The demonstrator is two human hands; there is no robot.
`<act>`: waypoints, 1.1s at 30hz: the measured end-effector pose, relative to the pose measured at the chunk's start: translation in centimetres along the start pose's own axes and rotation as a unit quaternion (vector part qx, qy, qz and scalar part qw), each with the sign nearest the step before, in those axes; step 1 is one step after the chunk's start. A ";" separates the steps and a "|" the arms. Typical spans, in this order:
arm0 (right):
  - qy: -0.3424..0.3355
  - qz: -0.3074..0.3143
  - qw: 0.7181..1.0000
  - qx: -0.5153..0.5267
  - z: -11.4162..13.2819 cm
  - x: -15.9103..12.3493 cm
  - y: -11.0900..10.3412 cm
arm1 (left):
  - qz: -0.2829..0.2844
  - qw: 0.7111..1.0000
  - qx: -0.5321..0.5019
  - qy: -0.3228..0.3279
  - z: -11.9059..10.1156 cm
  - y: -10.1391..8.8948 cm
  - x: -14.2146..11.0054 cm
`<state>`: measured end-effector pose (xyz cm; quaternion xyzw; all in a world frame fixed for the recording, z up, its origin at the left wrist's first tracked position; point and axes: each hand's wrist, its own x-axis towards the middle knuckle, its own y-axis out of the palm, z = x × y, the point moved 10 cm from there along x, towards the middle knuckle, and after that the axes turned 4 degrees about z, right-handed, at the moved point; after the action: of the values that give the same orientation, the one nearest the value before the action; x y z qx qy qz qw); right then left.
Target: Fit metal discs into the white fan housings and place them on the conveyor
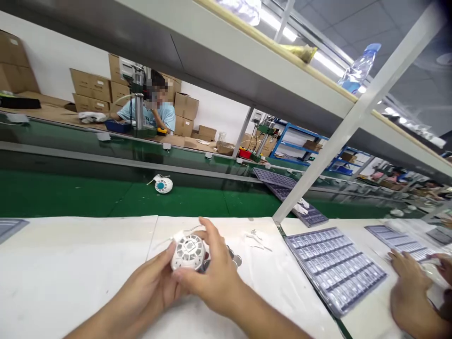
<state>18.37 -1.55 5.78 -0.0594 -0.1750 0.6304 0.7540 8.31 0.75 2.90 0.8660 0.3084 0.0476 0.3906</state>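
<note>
In the head view, I hold a white round slotted housing (189, 252) in front of me, over the white-covered surface (88, 268). My left hand (155, 280) cups its left side, thumb at the upper left edge; my right hand (221, 278) grips with its thumb on the lower rim, forefinger raised clear, the other fingers mostly hidden. The housing looks like thin, stiff plastic: I judge it light, smooth enough to slip a little, and most likely to crack at the narrow ribs of its face. The solid outer rim seems the best place to take hold, with pressure kept off the openwork. A thin wire (193, 229) shows beside its top, and I would expect it to be limp and easily snagged. Just behind my right hand lie round metallic discs (237, 260); farther right are small white pieces (256, 240), then a compartmented plastic tray (335, 268)
</note>
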 end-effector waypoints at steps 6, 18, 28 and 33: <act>-0.027 -0.007 0.950 -0.311 -1.6 3.2 -3.4 | -0.072 0.997 -0.028 0.026 -0.7 -3.2 0.5; 0.006 0.057 0.899 -0.434 -4.7 3.5 -2.3 | -0.090 0.993 0.057 0.058 -0.9 -4.3 0.5; -0.023 0.009 0.921 -0.389 -4.3 3.9 -3.2 | -0.066 0.990 0.107 0.066 -1.0 -3.8 0.5; -0.027 0.035 0.996 -0.071 -0.9 0.4 -2.0 | -0.046 0.985 0.149 0.076 -1.0 -3.1 0.5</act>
<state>20.57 -1.46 5.60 -0.1019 -0.2379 0.6433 0.7205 6.85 3.25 1.31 0.8932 0.3805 0.0484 0.2347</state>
